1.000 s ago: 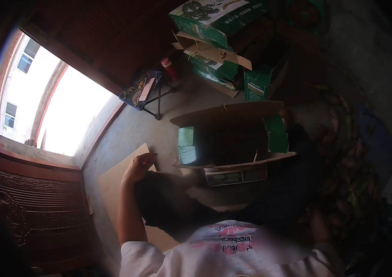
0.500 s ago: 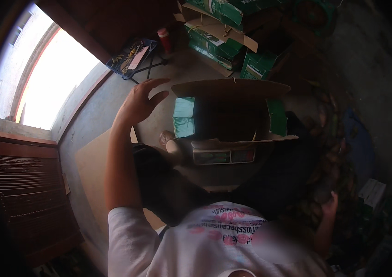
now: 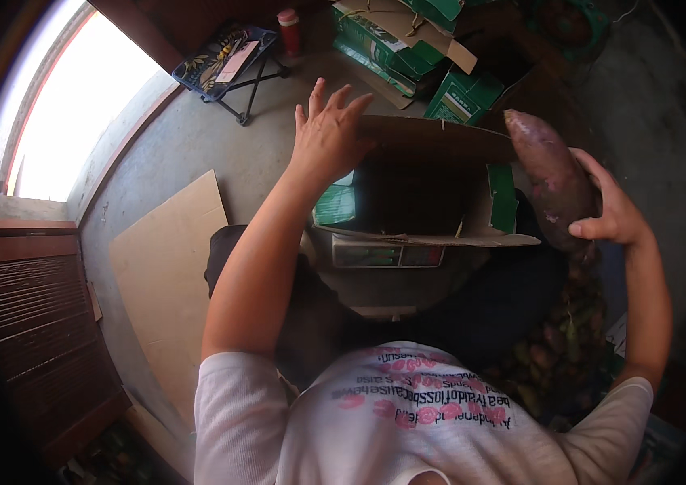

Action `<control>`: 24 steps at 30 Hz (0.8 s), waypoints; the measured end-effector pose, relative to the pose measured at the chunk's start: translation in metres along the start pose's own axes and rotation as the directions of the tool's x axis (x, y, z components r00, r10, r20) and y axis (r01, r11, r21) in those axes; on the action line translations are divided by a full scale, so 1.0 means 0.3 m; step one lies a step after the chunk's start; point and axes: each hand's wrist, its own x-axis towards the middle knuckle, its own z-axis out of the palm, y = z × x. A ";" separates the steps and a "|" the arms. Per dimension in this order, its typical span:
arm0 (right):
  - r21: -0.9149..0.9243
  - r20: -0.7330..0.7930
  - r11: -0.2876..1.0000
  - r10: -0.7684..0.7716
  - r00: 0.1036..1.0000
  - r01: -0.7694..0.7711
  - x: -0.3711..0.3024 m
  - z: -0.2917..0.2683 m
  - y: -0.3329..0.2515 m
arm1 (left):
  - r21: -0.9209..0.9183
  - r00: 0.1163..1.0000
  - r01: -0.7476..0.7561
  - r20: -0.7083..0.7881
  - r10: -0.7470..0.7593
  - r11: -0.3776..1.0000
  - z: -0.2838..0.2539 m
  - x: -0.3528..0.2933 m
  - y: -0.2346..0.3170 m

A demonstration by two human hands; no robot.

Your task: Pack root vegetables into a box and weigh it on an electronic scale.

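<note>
A large purple-brown sweet potato [image 3: 549,174] is gripped in my right hand [image 3: 616,208], fingers behind it and thumb on its near side. It is held up at the right end of an open cardboard box [image 3: 502,200] with green end flaps; the inside of the box is dark. My left hand [image 3: 328,136] hovers at the box's far left corner with fingers spread and nothing in it. Under the near edge of the box shows what looks like a weighing scale [image 3: 387,256] with a display panel. My legs straddle box and scale.
A heap of sweet potatoes [image 3: 557,347] lies on the right. Green cartons [image 3: 379,44] are stacked beyond the box. A small folding stool [image 3: 226,61] and a red bottle [image 3: 289,32] stand at the far left. Flat cardboard [image 3: 165,275] lies on the floor at left.
My right hand has come up from the heap at lower right, bringing the sweet potato beside the box. My left hand has moved right, over the box's left corner.
</note>
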 end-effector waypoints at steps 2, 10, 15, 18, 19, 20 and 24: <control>-0.297 0.246 0.951 -0.016 0.969 0.091 0.202 0.070 -0.056 | -0.007 0.998 -0.017 0.052 0.018 1.000 -0.001 0.015 -0.028; -0.575 0.592 0.818 0.404 0.698 0.014 0.781 0.614 0.252 | -0.118 0.996 -0.082 -0.031 0.079 0.990 -0.035 0.003 -0.039; -0.634 0.602 0.693 0.163 0.782 0.344 0.921 0.947 0.657 | -0.179 0.995 -0.091 0.014 0.095 0.980 -0.060 0.001 -0.027; -0.649 0.616 0.627 0.100 0.782 0.431 0.943 1.001 0.678 | -0.193 0.997 -0.070 0.017 0.075 0.979 -0.049 -0.020 -0.056; -0.644 0.616 0.618 0.068 0.785 0.452 0.942 0.995 0.674 | -0.200 0.997 -0.071 0.016 0.075 0.977 -0.053 -0.021 -0.051; -0.639 0.616 0.608 0.037 0.787 0.472 0.940 0.992 0.670 | -0.206 0.997 -0.072 0.015 0.077 0.976 -0.055 -0.018 -0.048; -0.610 0.627 0.570 -0.077 0.775 0.550 0.928 0.979 0.656 | -0.242 0.995 -0.090 0.020 0.098 0.966 -0.074 -0.008 -0.040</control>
